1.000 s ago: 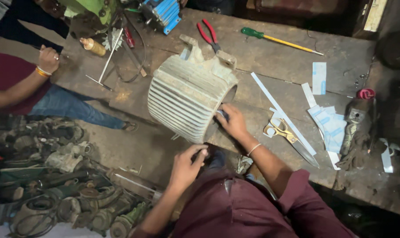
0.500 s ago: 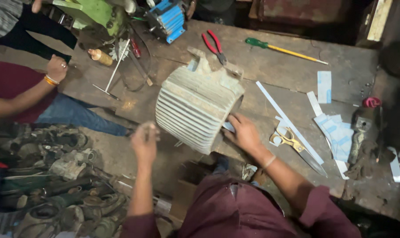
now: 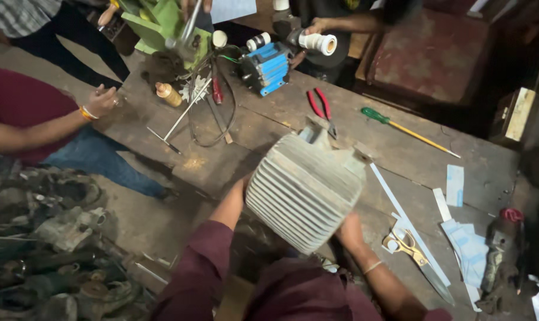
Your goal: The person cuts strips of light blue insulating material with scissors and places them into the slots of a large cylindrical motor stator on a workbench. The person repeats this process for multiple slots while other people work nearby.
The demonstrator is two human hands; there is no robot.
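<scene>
A grey finned motor housing (image 3: pixel 308 190) is tilted up off the wooden workbench (image 3: pixel 269 128), close to my chest. My left hand (image 3: pixel 244 183) presses against its left side, with the fingers mostly hidden behind the fins. Under the lower right edge, my right hand (image 3: pixel 348 230) supports it, a thin bangle on the wrist. Both hands grip the housing.
Red-handled pliers (image 3: pixel 320 108), a green-handled screwdriver (image 3: pixel 403 129), gold-handled scissors (image 3: pixel 409 247) and pale paper strips (image 3: pixel 457 185) lie on the bench. A blue device (image 3: pixel 270 69) and tangled wires sit at the back. A co-worker's hand (image 3: pixel 103 101) rests at the left edge. Old motor parts (image 3: pixel 43 238) are piled on the floor.
My left hand has come from mid-air onto the housing's left side. The housing has tipped up off the bench toward me, and my right hand has slid beneath it.
</scene>
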